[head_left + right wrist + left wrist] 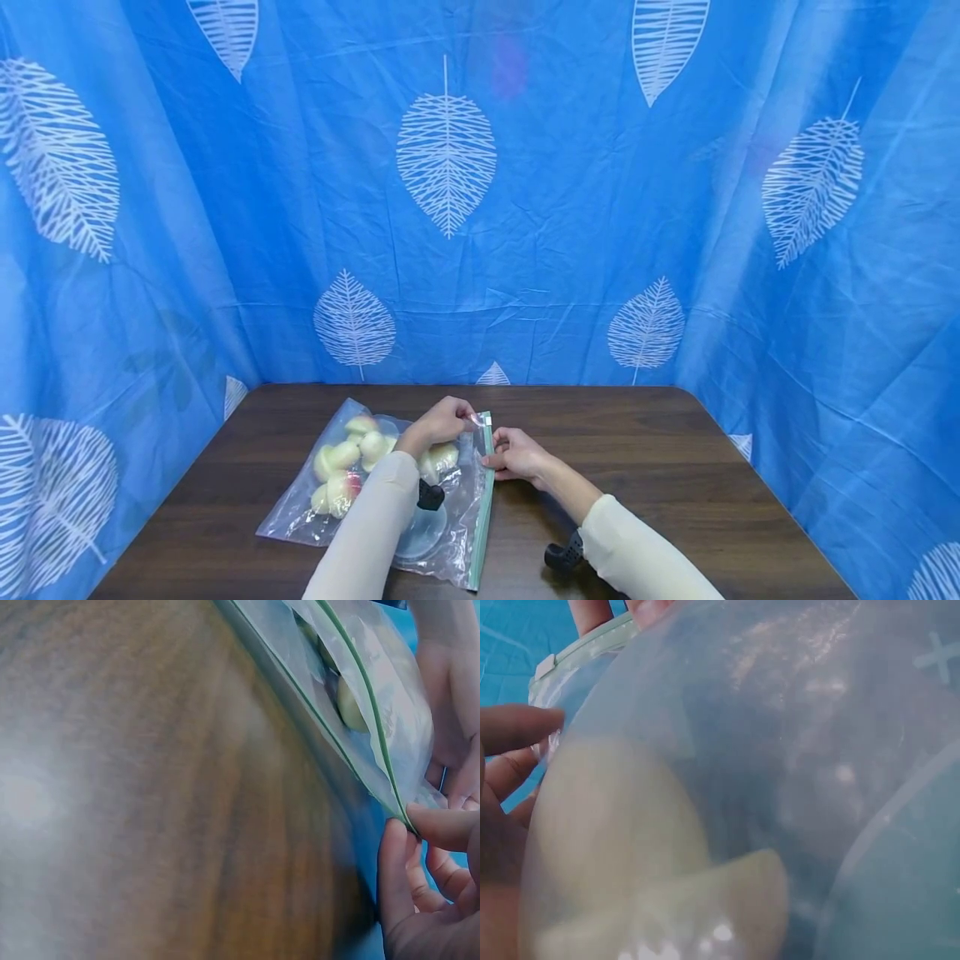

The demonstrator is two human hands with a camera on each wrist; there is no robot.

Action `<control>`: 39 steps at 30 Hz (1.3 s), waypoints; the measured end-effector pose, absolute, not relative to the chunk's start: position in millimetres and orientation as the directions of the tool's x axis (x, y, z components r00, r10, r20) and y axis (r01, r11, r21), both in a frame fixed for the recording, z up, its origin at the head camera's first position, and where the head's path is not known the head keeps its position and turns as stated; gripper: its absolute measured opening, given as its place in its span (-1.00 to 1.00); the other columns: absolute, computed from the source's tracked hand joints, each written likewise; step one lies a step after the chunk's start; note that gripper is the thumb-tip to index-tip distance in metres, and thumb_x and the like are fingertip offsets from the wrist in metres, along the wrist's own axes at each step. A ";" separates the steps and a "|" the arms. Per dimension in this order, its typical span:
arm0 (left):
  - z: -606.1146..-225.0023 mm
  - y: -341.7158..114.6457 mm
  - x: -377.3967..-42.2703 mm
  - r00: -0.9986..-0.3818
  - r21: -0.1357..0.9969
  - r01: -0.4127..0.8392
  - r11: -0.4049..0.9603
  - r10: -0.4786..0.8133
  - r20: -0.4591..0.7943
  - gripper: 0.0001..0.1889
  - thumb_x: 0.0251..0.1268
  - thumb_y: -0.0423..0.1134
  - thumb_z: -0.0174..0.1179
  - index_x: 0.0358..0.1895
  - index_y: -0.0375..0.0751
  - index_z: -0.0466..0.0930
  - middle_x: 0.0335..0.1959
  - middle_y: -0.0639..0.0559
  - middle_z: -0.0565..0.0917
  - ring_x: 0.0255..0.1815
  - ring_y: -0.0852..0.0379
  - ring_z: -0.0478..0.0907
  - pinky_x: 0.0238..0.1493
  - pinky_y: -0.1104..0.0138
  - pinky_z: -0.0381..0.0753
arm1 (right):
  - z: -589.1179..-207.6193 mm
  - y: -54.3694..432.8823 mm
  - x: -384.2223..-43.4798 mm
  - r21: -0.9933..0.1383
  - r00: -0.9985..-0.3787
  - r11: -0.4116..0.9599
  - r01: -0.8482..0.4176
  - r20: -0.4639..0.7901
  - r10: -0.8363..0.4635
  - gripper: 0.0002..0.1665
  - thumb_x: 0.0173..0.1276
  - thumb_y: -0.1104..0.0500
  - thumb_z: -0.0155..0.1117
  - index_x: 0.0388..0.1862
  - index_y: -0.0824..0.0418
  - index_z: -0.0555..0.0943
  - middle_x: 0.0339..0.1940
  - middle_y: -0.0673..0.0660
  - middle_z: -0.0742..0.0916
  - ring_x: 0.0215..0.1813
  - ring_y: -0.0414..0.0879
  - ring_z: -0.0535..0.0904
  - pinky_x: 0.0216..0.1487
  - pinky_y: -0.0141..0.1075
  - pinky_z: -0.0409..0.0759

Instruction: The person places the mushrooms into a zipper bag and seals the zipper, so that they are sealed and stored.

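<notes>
A clear zip bag point(459, 546) lies on the table with its green-edged mouth point(480, 533) to the right. Inside are several pale cut fruit pieces point(342, 457), one with red skin, and a round translucent disc point(422, 533). At the far corner my left hand point(441, 421) pinches the bag's edge, close to a small slider point(546, 666). My right hand point(519, 457) pinches the green strip between thumb and fingers, a little nearer me. The right wrist view shows two green strips point(360, 667) apart on the near side, meeting at my right fingertips point(396, 832).
The dark wooden table point(645, 467) extends right of the bag. A blue leaf-patterned curtain point(540, 208) hangs behind and along both sides. Black wrist straps point(564, 554) sit on both forearms, and my left forearm point(375, 525) crosses over the bag.
</notes>
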State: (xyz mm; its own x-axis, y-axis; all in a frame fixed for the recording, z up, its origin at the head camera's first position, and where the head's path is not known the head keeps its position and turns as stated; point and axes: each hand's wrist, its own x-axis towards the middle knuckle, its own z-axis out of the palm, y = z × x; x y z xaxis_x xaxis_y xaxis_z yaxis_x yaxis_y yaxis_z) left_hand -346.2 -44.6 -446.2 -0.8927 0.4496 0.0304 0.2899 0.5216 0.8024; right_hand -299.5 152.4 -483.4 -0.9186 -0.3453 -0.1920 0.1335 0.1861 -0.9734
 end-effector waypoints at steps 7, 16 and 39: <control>-448.6 -45.4 -347.4 -0.908 0.824 0.258 0.504 0.418 0.028 -0.91 0.36 -0.31 0.28 -0.31 -0.25 0.65 -0.39 0.05 0.57 -0.34 0.13 0.45 -0.26 0.31 0.45 | -477.1 154.1 -308.7 -0.963 -0.914 0.237 0.130 -0.209 -0.347 -0.72 0.31 0.40 0.44 -0.14 0.33 0.50 -0.42 0.10 0.64 -0.38 -0.11 0.59 -0.32 -0.29 0.70; -450.0 -45.1 -347.4 -0.885 0.797 0.365 0.482 0.446 0.135 -0.85 0.47 -0.36 0.24 -0.34 -0.28 0.61 -0.47 0.09 0.51 -0.39 0.15 0.42 -0.30 0.33 0.41 | -469.4 149.4 -323.1 -0.980 -0.966 0.145 0.140 -0.167 -0.199 -0.73 0.55 0.10 0.29 -0.02 0.30 0.56 -0.32 0.12 0.67 -0.36 -0.14 0.62 -0.31 -0.32 0.70; -456.0 -43.2 -353.0 -0.933 0.771 0.322 0.549 0.323 0.160 -0.90 0.46 -0.33 0.26 -0.29 -0.22 0.63 -0.37 0.03 0.59 -0.31 0.06 0.48 -0.20 0.19 0.50 | -469.7 134.8 -324.3 -0.978 -0.977 0.190 0.085 -0.119 -0.177 -0.75 0.68 0.20 0.05 -0.06 0.39 0.58 -0.28 0.20 0.62 -0.31 -0.05 0.60 -0.18 -0.14 0.76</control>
